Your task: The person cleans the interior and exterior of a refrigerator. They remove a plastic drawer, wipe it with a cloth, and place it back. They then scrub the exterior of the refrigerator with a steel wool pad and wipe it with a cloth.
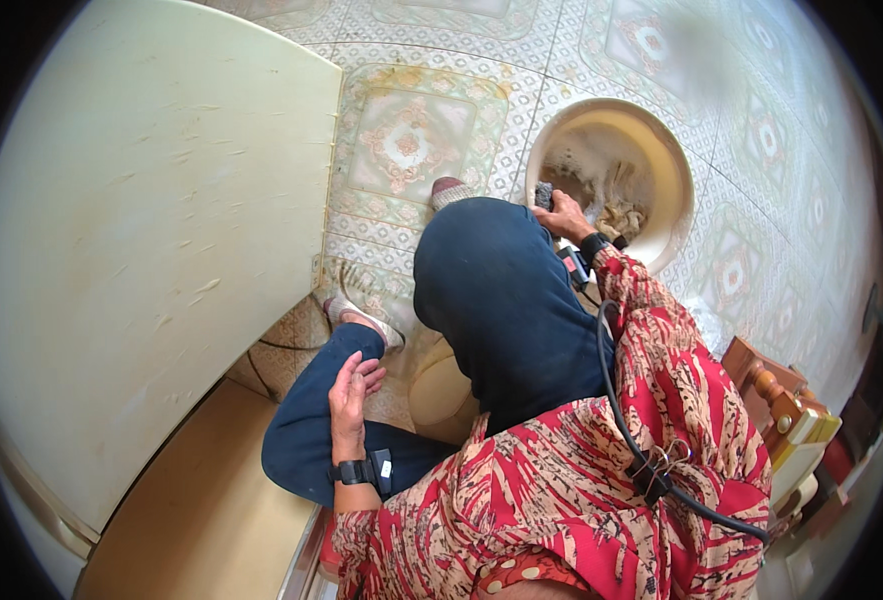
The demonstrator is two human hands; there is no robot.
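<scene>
My right hand [566, 217] reaches down to the near-left rim of a round cream basin [678, 187] on the floor. Its fingers are closed around a grey scrubbing pad [544, 194], just inside the rim. Murky, foamy water [565, 161] fills the bottom of the basin, and a wet beige cloth [623, 206] lies partly in it. My left hand [353, 386] holds nothing and hovers over or rests against my bent left leg, its fingers apart; whether it touches the trouser leg I cannot tell.
A large cream panel [163, 225] with scuff marks stands close on the left, dark cables [291, 346] near its lower edge. Patterned tiles [407, 142] cover the floor. At right is wooden furniture with a turned post [768, 384]. A black cable [612, 390] runs along my right side.
</scene>
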